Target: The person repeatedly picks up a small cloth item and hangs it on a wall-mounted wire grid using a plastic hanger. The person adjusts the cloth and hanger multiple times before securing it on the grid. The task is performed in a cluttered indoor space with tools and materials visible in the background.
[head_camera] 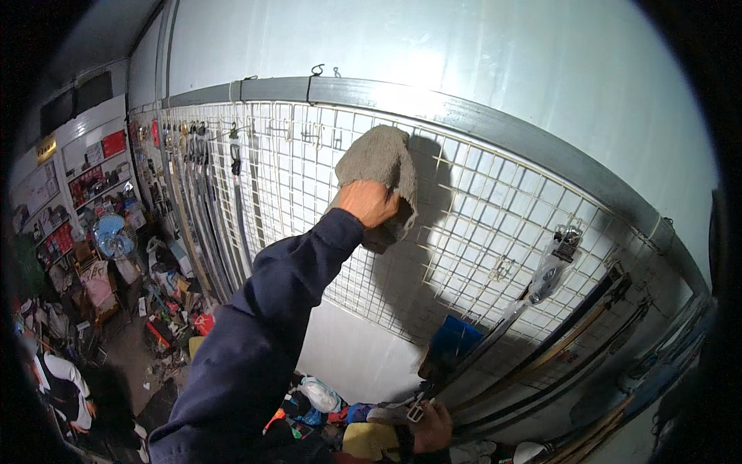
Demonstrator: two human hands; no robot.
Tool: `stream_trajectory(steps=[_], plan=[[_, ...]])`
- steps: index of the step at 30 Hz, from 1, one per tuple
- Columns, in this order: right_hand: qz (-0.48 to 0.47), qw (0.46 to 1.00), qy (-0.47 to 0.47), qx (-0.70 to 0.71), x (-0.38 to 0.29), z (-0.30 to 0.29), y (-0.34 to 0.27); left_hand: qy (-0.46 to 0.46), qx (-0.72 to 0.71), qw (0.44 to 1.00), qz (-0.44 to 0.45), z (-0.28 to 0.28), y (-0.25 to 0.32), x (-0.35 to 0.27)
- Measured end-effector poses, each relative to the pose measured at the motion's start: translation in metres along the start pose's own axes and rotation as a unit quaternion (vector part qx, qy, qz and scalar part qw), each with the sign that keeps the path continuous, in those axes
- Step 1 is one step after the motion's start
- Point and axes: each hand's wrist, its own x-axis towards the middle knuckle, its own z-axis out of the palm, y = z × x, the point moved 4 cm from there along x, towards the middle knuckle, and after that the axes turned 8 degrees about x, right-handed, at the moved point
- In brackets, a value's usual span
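My left hand [368,203], at the end of a dark blue sleeve, grips a bunched grey-brown cloth [374,153]. The cloth is at the white wire grid panel [464,220] on the wall; whether it touches the wires I cannot tell. Low in the picture, my right hand [433,426] has its fingers around a strap end with a metal buckle [415,410], which looks like a belt. Most of that strap is hidden. Just above this hand, a blue packet [455,339] hangs below the grid.
Belts [200,197] hang along the grid at left, and others [539,365] at right beside a plastic-wrapped buckle [550,278]. A metal rail [371,93] runs above. Mixed goods [316,397] lie below. A blue fan [114,236] and a person [64,385] are at left.
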Motion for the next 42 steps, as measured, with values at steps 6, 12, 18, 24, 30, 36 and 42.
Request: stream_trajectory(steps=[6,12,18,24,30,36,42], plan=[[-0.319,0.874,0.068,-0.361,-0.02,-0.008,-0.002,0.006,-0.017,1.0,0.009,0.032,0.013,0.043],[-0.246,0.678,0.098,-0.685,-0.03,-0.037,-0.005,0.052,-0.012,0.991,0.121,0.055,0.048,0.046],[-0.433,0.497,0.022,-0.751,-0.035,-0.047,-0.005,-0.088,-0.119,0.958,0.247,0.062,0.145,0.062],[-0.213,0.916,0.122,-0.316,-0.032,-0.1,0.004,-0.105,-0.084,0.977,0.167,0.044,0.103,0.068],[-0.392,0.738,0.158,-0.526,-0.04,-0.099,-0.006,0.378,-0.041,0.911,0.163,0.018,0.03,0.065],[-0.315,0.832,0.19,-0.415,-0.039,-0.068,-0.013,-0.009,-0.075,0.996,0.037,0.062,0.085,0.067],[-0.163,0.982,0.057,-0.078,-0.046,-0.016,-0.017,0.216,-0.084,0.892,0.388,0.039,0.204,0.048]])
